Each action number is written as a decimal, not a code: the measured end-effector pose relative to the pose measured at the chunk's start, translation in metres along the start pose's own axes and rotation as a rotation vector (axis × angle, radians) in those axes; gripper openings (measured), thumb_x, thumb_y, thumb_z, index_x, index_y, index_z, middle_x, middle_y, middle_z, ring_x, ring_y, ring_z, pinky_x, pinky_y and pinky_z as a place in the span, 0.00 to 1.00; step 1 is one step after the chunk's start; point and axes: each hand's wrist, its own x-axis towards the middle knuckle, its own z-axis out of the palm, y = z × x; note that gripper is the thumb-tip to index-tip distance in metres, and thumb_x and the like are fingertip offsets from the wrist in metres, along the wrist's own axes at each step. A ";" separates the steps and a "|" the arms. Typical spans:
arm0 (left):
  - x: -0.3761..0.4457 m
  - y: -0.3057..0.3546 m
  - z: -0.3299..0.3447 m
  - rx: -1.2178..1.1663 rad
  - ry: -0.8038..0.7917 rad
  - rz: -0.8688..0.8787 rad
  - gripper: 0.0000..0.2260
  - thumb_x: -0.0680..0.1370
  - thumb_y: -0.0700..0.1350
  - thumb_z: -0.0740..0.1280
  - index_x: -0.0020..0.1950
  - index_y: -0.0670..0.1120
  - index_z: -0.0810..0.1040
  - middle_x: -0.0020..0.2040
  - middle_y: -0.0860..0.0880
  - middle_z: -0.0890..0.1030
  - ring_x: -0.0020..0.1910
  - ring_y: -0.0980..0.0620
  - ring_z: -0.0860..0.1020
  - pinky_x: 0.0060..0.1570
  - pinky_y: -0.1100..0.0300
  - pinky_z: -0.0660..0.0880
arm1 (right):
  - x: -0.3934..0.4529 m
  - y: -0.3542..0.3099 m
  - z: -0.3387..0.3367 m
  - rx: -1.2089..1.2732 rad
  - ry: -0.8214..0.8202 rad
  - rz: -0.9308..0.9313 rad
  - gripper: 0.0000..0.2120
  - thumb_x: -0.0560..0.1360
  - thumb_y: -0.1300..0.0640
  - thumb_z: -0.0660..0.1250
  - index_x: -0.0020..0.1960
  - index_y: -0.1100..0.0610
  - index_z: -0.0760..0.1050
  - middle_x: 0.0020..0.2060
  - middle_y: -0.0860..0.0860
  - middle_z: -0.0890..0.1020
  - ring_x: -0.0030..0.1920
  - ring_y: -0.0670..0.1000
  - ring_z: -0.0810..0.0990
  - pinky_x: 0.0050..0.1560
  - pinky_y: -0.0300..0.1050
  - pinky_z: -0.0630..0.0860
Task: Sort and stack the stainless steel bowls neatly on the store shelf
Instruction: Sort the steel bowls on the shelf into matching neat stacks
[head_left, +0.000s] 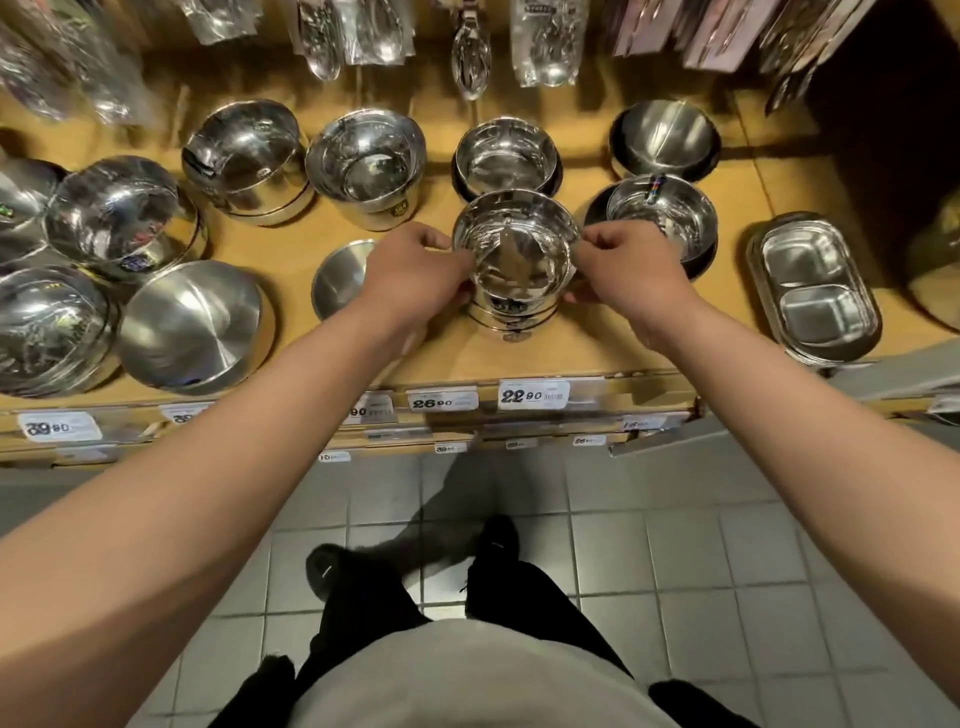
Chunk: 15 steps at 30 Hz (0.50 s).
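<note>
From the head view, your left hand (415, 270) and right hand (623, 270) each grip the stack of bowls (514, 260) standing mid-shelf (291, 228), fingers curled at its rim. Several stacks behind look settled. A lone lid-like disc (343, 278) and loose bowls at left (192, 325) likely remain, so I'd judge you about halfway.

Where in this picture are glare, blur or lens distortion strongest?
Head view: glare on the shiny stack of round steel bowls held by left hand and right hand; hanging wrapped utensils blurred; wide lens bends the yellow wooden shelf edge.
</note>
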 end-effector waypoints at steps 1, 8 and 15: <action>0.001 0.000 0.001 -0.015 0.001 0.000 0.06 0.78 0.37 0.70 0.51 0.44 0.74 0.43 0.43 0.81 0.25 0.55 0.78 0.31 0.62 0.79 | 0.001 -0.001 -0.001 -0.018 0.006 -0.020 0.14 0.76 0.56 0.65 0.45 0.69 0.79 0.43 0.66 0.84 0.47 0.65 0.85 0.52 0.69 0.80; -0.003 -0.001 0.004 -0.016 -0.014 0.001 0.03 0.79 0.37 0.68 0.48 0.43 0.76 0.45 0.40 0.83 0.35 0.49 0.82 0.42 0.54 0.84 | 0.003 -0.004 -0.003 -0.085 0.052 -0.111 0.13 0.77 0.58 0.65 0.47 0.69 0.80 0.45 0.68 0.83 0.50 0.68 0.82 0.54 0.70 0.78; -0.005 -0.009 0.007 -0.006 0.028 0.012 0.03 0.80 0.42 0.67 0.51 0.46 0.74 0.44 0.45 0.82 0.48 0.42 0.85 0.55 0.41 0.82 | -0.001 -0.001 0.001 -0.047 0.010 -0.124 0.11 0.77 0.55 0.62 0.45 0.54 0.83 0.37 0.53 0.83 0.41 0.54 0.79 0.51 0.55 0.78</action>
